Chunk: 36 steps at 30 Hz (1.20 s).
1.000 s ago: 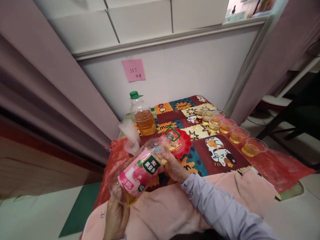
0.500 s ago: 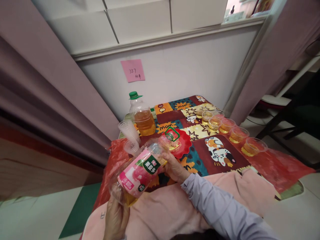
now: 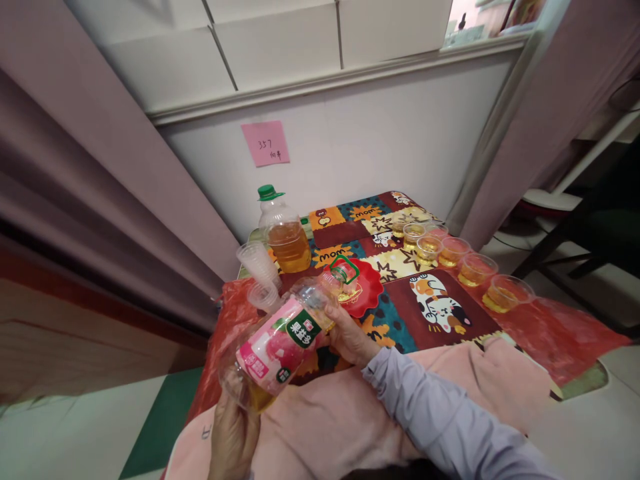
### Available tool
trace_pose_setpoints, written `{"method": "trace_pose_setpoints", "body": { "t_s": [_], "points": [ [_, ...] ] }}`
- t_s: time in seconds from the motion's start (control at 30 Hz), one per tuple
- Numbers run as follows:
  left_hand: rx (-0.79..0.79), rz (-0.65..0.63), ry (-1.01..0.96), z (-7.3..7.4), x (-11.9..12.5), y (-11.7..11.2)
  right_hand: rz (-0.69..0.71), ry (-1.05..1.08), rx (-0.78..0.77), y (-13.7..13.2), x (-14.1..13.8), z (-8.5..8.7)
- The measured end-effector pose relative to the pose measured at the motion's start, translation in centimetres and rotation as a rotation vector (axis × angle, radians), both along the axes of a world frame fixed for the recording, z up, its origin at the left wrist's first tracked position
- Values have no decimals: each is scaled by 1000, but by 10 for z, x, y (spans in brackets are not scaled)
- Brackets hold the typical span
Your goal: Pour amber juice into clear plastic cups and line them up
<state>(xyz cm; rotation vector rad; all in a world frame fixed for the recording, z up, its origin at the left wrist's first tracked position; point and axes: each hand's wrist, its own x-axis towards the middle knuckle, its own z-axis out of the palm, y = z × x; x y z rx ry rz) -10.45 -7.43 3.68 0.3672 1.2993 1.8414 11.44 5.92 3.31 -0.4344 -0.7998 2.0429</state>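
I hold a large clear plastic bottle with a pink label [image 3: 280,343] tilted, its neck and green handle ring over a red dish [image 3: 365,285] on the table. My left hand [image 3: 233,437] grips the bottle's base from below. My right hand [image 3: 347,333] is wrapped round its upper part near the neck. A little amber liquid lies in the bottle's low end. In the red dish sits a small cup, partly hidden by the bottle's mouth.
A second bottle with a green cap [image 3: 284,232] and amber liquid stands at the back left. A stack of clear cups [image 3: 260,267] lies beside it. Several small filled cups [image 3: 457,257] line the right side of the patterned tablecloth [image 3: 440,307]. A chair [image 3: 575,220] stands at right.
Almost nothing has changed; the bottle stays tilted over the red dish and both hands keep their grip. The view has shifted very slightly.
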Motion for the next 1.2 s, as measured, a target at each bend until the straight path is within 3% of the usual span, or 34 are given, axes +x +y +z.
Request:
{"method": "trace_pose_setpoints", "body": {
  "t_s": [0.3,0.9,1.2],
  "points": [
    [-9,-22,41,4,2,0,-2,-5,-21,1,0,-3],
    [-71,7,57,-15,-12,-2,9,-8,-5,1,1,1],
    [-82,0,105,-12,-7,-2,10,-12,-12,2,0,-2]
  ]
}}
